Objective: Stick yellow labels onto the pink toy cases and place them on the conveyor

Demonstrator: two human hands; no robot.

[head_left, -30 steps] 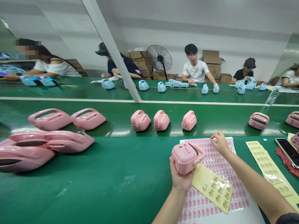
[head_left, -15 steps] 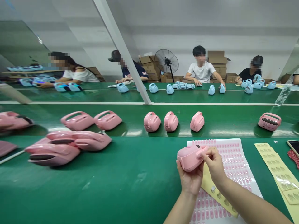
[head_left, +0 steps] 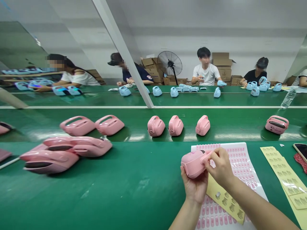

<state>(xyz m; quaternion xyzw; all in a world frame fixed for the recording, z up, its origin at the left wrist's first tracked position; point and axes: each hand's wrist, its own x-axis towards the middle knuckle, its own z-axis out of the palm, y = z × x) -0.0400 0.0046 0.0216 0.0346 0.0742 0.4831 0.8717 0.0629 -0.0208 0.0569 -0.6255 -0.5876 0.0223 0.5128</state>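
Pink case (head_left: pixel 193 163) sits in the left hand (head_left: pixel 195 187), held up a little over the near right part of the green table (head_left: pixel 120 188). The left arm comes up from the near edge. Its palm is under the case and its fingers curl up around the near side, so this hand holds the case tight.

The right arm comes in from the near right corner. The right hand (head_left: pixel 219 167) is bent at the wrist. Its thumb and first fingers are pinched close on the right end of the case. I cannot tell if something small is between the fingertips.

Under both hands lies a white sheet of pink stickers (head_left: pixel 237 159). A yellow label sheet (head_left: pixel 225 199) lies on top of it, near the wrists. A long yellow strip (head_left: pixel 280 169) lies to the right, and a phone (head_left: pixel 301 150) is at the right edge. All the print on the labels is too small to read.

Three more pink ones (head_left: pixel 176 125) stand in a row farther away on the belt, and another (head_left: pixel 277 124) is far to the right. A pile of pink ones (head_left: pixel 72 150) lies on the left. At the far side, other people sit with blue ones (head_left: pixel 174 92), by a fan (head_left: pixel 169 63) and brown boxes (head_left: pixel 222 65).
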